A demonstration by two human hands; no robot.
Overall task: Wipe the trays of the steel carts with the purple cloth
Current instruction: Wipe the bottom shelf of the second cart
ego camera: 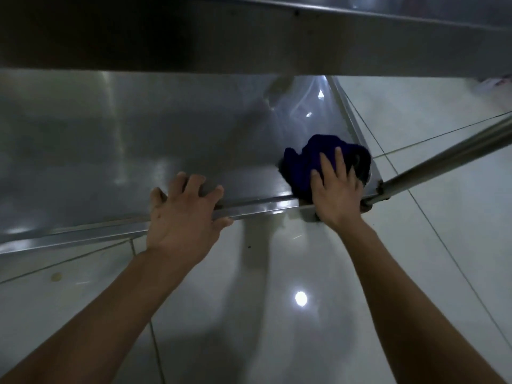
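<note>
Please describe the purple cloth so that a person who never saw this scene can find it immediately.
Look at the lower steel tray of the cart, below the upper tray. Follow its near rim to the right corner, beside the slanted post. There the right hand presses the crumpled cloth, the only dark purple, soft thing among grey steel and pale floor tiles.

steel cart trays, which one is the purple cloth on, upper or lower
The lower steel tray: the right hand presses the crumpled purple cloth into its near right corner, while the left hand grips its front rim. The upper steel tray overhead has nothing touching it.
</note>
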